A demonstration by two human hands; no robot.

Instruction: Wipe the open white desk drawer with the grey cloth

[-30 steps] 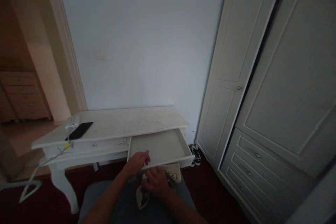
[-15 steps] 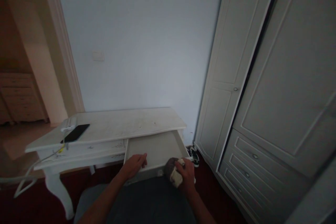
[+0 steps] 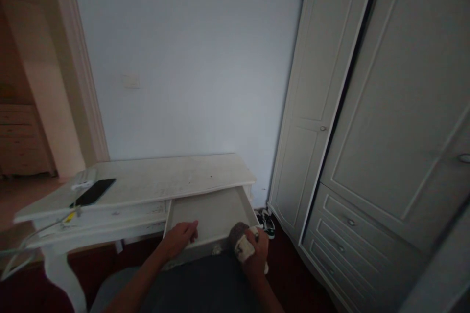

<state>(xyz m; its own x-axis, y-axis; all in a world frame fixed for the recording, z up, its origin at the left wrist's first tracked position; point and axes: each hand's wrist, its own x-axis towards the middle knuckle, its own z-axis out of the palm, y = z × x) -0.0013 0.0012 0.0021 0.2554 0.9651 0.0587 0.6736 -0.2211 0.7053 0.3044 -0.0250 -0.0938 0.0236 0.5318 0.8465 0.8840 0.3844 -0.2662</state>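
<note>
A white drawer [image 3: 213,215] is pulled out of the white desk [image 3: 147,181], and its inside shows no contents. In my right hand [image 3: 257,254] is a bunched grey and cream cloth [image 3: 242,244], gripped at the drawer's right front corner. Part of the cloth is hidden by my fingers. My left hand [image 3: 179,239] hovers over or rests on the drawer's left front edge; contact cannot be told. Its fingers are curled, with nothing seen in them.
A dark phone [image 3: 96,192] and white cables lie at the desk's left end. Dark shoes [image 3: 267,224] stand on the dark red floor beyond the drawer's right side. A tall white wardrobe [image 3: 304,107] lines the right. My lap [image 3: 209,283] is just below the drawer.
The whole view has shifted, so the desk and wardrobe sit slightly farther left. The cloth has turned a little in my right hand. My left hand keeps its place by the drawer front.
</note>
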